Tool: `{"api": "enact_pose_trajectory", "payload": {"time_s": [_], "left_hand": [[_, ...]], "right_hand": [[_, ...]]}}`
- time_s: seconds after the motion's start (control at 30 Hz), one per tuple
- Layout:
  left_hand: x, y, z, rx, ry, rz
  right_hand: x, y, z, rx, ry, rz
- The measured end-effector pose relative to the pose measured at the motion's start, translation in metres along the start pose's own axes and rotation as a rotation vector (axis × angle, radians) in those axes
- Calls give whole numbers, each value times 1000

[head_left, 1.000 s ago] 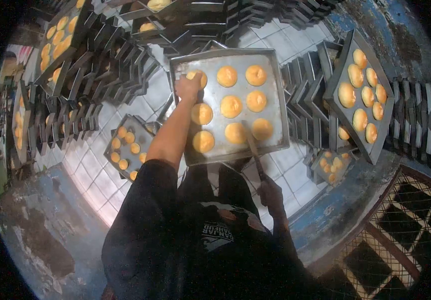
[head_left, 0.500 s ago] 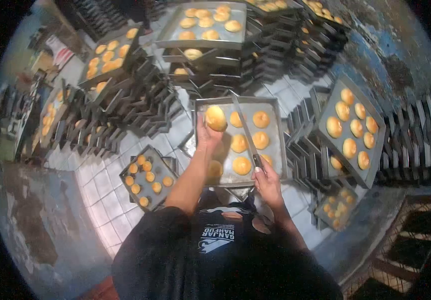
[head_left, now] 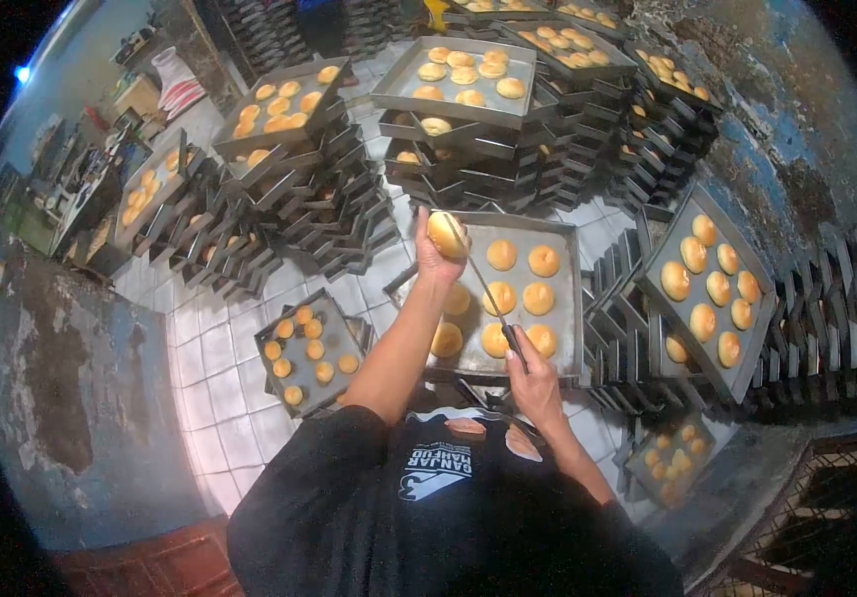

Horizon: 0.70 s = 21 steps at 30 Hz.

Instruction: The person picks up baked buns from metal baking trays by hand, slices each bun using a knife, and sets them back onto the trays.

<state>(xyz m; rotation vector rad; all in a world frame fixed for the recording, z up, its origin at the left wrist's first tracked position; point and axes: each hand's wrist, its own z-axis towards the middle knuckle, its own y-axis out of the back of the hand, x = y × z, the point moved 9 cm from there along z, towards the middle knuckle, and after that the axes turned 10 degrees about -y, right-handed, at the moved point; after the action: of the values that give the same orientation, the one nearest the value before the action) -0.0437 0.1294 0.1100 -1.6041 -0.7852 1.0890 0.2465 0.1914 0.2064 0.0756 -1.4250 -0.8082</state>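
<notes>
Clutches a golden bun [head_left: 443, 235] in the left hand [head_left: 437, 265], grips a knife [head_left: 510, 335] at its side with the right hand [head_left: 536, 383], above a tray [head_left: 567, 313].

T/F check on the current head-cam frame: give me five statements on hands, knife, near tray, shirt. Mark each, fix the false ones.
1. The left hand holds a bun. True.
2. The right hand holds a knife. True.
3. The knife lies flat on the near tray. False: it is in the right hand, angled up toward the held bun and overlapping it in view.
4. The near tray is bare. False: several more buns sit on it.
5. The black shirt has white lettering on it. True.
</notes>
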Motion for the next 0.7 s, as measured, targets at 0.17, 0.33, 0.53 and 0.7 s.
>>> {"api": "enact_pose_trajectory", "payload": {"time_s": [0.17,0.33,0.53,0.7], "left_hand": [[10,-3,-14,-36,44,112],[38,-7,-40,4,146,206],[-2,0,-25,41,113,57],[26,-8,-58,40,161,286]], "right_hand": [[3,-5,-1,91,-157,55],[27,-3,29,-4,-194,130],[34,-12,-5,61,-155,-6],[27,-18,14,23,-287,82]]}}
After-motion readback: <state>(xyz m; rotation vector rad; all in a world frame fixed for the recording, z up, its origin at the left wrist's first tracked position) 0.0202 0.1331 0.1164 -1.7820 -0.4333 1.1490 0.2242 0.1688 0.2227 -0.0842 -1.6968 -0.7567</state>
